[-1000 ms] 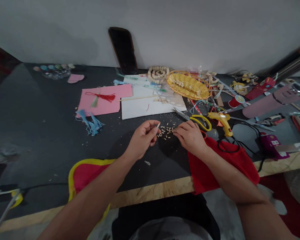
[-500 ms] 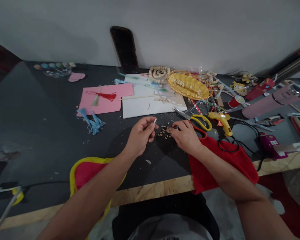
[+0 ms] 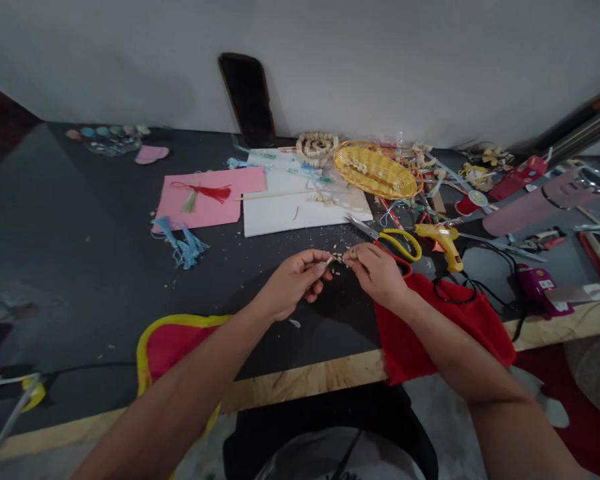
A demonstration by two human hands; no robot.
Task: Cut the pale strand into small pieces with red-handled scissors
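Observation:
My left hand pinches a small pale stick between thumb and forefinger. Close on its right, my right hand has its thumb and fingertips pressed together; what they hold, if anything, is too small to name. Small pale wooden bits lie scattered on the dark table between and behind the fingertips, partly hidden by both hands. Just beyond the right hand rest scissors with yellow and red handles, their blades pointing left.
Behind the hands lie white paper, pink paper with tassels, and a yellow woven basket. To the right are a yellow glue gun, a red cloth and a pink flask. A phone leans on the wall.
My left hand has moved right with the stick, up to the pile of bits. The right hand has closed its fingertips and lifted slightly off the pile. The view has barely shifted.

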